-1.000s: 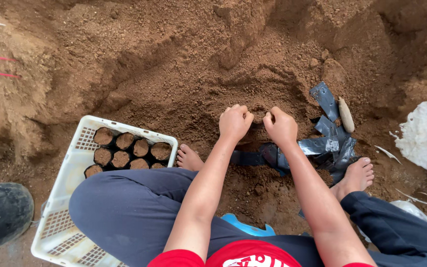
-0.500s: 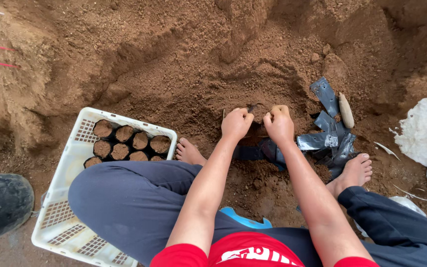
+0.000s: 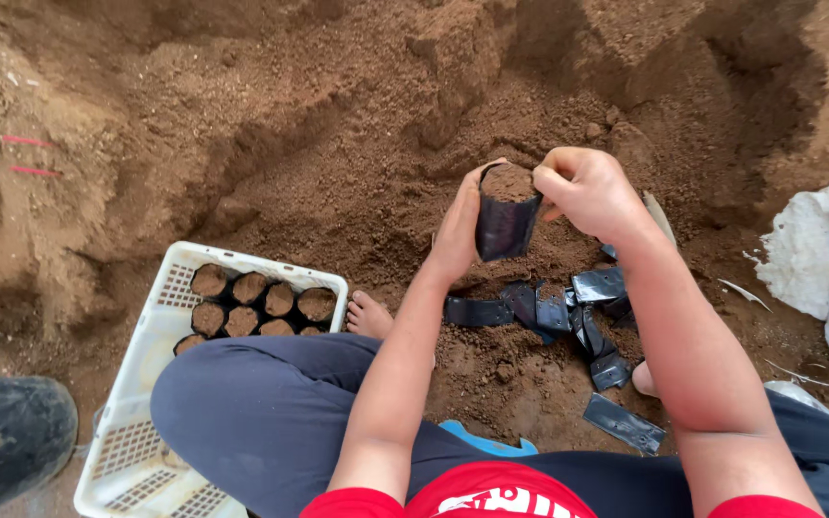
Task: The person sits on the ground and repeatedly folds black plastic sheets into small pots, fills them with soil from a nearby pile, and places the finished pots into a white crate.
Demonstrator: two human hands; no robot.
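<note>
Raised off the soil heap since earlier: both hands, left hand and right hand, each grip grasping one soil-filled black bag; white crate of filled bags beside left knee.

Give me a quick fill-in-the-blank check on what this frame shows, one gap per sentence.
1. Both hands hold a small black bag filled with ____.
2. The white crate lies on the person's ____ side.
3. The filled bags in the crate stand in ____ rows.
4. The empty black bags lie flat on the soil, ____ the raised hands.

Missing words: soil; left; two; below
</note>
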